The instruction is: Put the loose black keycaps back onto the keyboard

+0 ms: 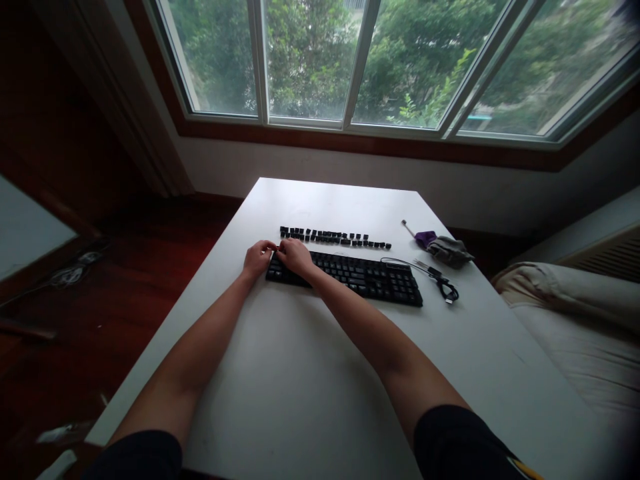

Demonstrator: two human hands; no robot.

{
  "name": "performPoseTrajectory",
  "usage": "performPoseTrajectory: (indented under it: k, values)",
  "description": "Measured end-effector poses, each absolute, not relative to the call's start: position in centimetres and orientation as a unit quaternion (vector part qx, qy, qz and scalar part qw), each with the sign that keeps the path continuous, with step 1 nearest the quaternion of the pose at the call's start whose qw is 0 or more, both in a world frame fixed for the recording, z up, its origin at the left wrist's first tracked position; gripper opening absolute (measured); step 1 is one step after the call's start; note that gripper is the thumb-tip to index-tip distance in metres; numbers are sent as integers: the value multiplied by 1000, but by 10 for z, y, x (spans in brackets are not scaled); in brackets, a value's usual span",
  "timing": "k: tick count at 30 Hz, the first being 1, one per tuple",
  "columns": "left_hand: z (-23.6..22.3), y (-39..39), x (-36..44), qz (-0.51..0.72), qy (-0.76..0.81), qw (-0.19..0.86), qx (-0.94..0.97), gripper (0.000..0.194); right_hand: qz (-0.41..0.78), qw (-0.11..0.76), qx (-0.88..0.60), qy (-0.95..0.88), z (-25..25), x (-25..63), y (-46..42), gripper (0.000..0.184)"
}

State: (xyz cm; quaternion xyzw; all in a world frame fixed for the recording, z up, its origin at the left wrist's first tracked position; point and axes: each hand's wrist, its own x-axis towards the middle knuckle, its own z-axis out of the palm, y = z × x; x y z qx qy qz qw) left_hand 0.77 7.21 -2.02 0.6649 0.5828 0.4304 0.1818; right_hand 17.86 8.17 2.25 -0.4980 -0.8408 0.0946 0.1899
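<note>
A black keyboard (360,275) lies across the white table (300,387). Both my hands meet at its left end. My left hand (258,258) is curled at the keyboard's left corner, fingers pinched together. My right hand (295,257) rests on the leftmost keys, fingers bent down and touching the left hand's fingertips. What the fingertips hold is too small to make out. Behind the keyboard runs a row of several loose black keycaps (333,237).
The keyboard's cable (440,280) coils at its right end. A purple-handled tool (423,237) and a grey cloth (450,251) lie at the back right. A light sofa (575,313) stands to the right, dark wooden floor to the left, windows ahead.
</note>
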Motion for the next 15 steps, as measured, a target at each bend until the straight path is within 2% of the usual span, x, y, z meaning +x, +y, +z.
performPoseTrajectory:
  k: [7,15]
  values:
    - [-18,70,9,441,580,189,659,26,152,184,-494,-836,27,188,94,20]
    - [-17,70,12,423,598,194,653,16,81,209,-537,-813,28,195,122,20]
